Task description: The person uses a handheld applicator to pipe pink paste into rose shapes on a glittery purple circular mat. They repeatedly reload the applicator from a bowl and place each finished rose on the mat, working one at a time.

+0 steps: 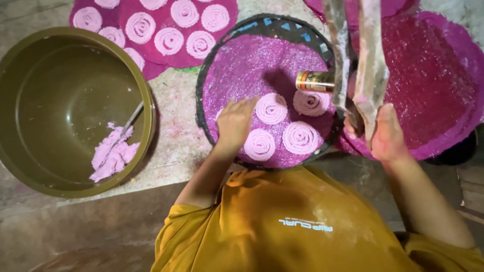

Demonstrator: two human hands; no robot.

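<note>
Below my camera, I see a round woven basket with a dark rim. A bumpy purple sheet that sparkles lies inside it. Four pink dough spirals sit on the sheet, each curled like a snail shell. They look soft and ropy.

My left hand rests flat on the sheet, just beside the spirals. Its fingers are spread open and hold nothing.

My right hand is closed around the two long wooden handles of a dough press. The wood is dusty and pale. A shiny brass tube sticks out sideways from the press, above the spirals.

At the left is a big round olive-green tub, smooth inside. A lump of soft pink dough lies at its bottom, with a thin metal stick poking out of the dough.

Near the top is another purple sheet full of pink spirals. Over on the right lies a bare pink sheet, rough and bumpy.
</note>
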